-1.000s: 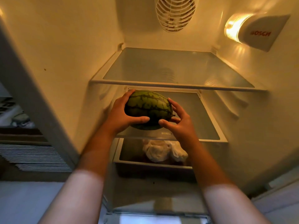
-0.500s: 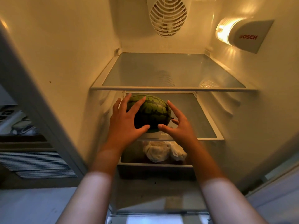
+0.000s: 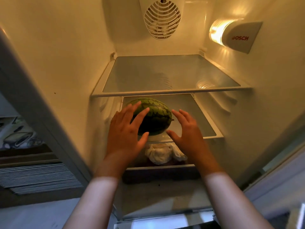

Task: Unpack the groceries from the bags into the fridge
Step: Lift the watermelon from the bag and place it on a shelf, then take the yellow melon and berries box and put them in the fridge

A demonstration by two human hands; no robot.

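Small watermelon [image 3: 155, 118] sits on my fridge's 2nd glass shelf [image 3: 194, 123], toward its left side, just under the top glass shelf [image 3: 171, 75]. My left hand [image 3: 125, 133] is at the melon's 8 o'clock, fingers straight & spread over its near face, grip released; can't tell if they touch the rind. My right hand [image 3: 186, 131] is at its 4 o'clock, fingers loose, grip released, clear of the melon. White bag [image 3: 158, 154] lies in the drawer [image 3: 161, 171] below, at 6 o'clock. Lamp [image 3: 231, 35] glows at 1 o'clock.

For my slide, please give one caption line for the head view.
Watermelon resting on the middle fridge shelf, both open hands, left hand and right hand, beside it.
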